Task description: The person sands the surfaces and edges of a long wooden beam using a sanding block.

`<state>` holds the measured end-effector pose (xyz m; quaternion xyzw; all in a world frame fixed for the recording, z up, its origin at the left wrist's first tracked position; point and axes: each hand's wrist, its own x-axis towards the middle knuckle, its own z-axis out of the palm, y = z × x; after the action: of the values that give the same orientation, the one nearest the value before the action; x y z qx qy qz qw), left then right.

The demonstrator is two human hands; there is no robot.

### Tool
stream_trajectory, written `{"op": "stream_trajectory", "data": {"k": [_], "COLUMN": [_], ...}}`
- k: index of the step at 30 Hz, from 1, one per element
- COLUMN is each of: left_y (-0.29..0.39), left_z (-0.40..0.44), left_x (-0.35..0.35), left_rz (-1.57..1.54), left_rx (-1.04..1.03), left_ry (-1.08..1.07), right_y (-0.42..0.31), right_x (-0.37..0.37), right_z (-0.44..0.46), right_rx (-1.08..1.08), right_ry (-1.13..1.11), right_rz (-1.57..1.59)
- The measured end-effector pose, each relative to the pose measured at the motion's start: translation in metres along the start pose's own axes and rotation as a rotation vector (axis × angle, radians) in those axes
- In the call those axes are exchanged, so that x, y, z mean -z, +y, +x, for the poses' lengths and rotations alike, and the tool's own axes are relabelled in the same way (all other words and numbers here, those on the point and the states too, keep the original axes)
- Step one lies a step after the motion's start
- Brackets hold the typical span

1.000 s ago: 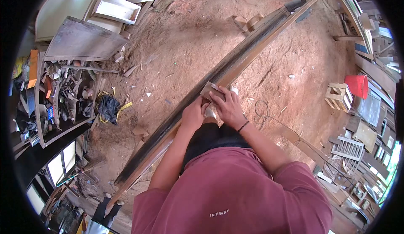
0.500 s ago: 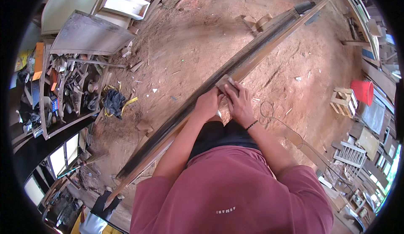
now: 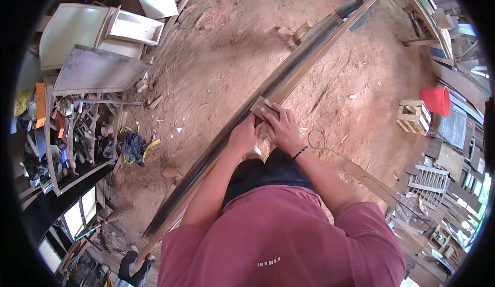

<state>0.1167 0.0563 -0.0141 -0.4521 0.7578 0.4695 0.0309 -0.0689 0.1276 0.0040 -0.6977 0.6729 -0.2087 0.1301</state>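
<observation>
A long dark beam (image 3: pixel 203 156) runs diagonally across the view, with a lighter brown wooden strip (image 3: pixel 309 59) along its right side. Over the beam, near its middle, is a small brown block (image 3: pixel 263 106), flat-faced and sharp-edged. My right hand (image 3: pixel 283 128) grips the block from the right, fingers laid over its near edge. My left hand (image 3: pixel 243 136) is closed at the block's lower left side, its fingertips partly hidden against the block and the beam. Both wrists bend in over the beam close to my body.
Wood offcuts (image 3: pixel 293 33) lie beside the beam's far end. A wooden crate (image 3: pixel 413 117) and red bucket (image 3: pixel 435 101) stand at right. A thin cable (image 3: pixel 361 171) loops across the floor. Cluttered shelving (image 3: pixel 85 137) and a black bag (image 3: pixel 133 146) are left. Another person's legs (image 3: pixel 135 267) show lower left.
The whole view has shifted and turned slightly, so the beam and hands appear farther left. Both hands stay on the block, at about the same stretch of beam.
</observation>
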Motion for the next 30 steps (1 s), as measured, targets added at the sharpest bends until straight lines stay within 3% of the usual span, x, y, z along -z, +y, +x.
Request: {"op": "stream_trajectory", "data": {"k": [2,6,9,12,17,21,25,27,29,30], "left_y": [0.002,0.031,0.066,0.091,0.110,0.097,0.060,0.042,0.020,0.020], "left_z": [0.008,0.041,0.082,0.133,0.169,0.123,0.057,0.037,0.026,0.024], "left_x": [-0.008,-0.008,-0.004,-0.011,-0.006,0.005,0.012,0.008,-0.008,-0.008], "left_rz": [-0.004,-0.006,0.002,-0.016,-0.075,-0.083,-0.099,-0.078,-0.036,-0.035], "left_rx": [-0.109,-0.138,-0.073,-0.143,-0.195,-0.082,0.025,0.076,-0.080,-0.077], "left_ry": [0.154,0.163,0.090,0.114,0.086,0.020,-0.054,-0.084,0.117,0.111], "right_y": [0.049,0.168,0.240,0.271,0.254,0.160,0.060,0.054,0.071,0.071], "right_x": [-0.003,0.029,0.053,0.076,0.051,0.027,0.010,0.010,0.009,0.010], "right_z": [0.018,0.085,0.134,0.161,0.143,0.081,0.020,0.013,0.020,0.024], "right_rx": [0.003,-0.051,-0.313,-0.284,-0.241,-0.057,-0.041,-0.072,-0.039,-0.044], "right_ry": [0.056,0.231,0.098,0.135,0.228,0.255,0.093,0.017,0.025,0.022], "right_rz": [0.001,-0.124,-0.141,-0.185,-0.183,0.029,0.073,0.056,0.130,0.133]}}
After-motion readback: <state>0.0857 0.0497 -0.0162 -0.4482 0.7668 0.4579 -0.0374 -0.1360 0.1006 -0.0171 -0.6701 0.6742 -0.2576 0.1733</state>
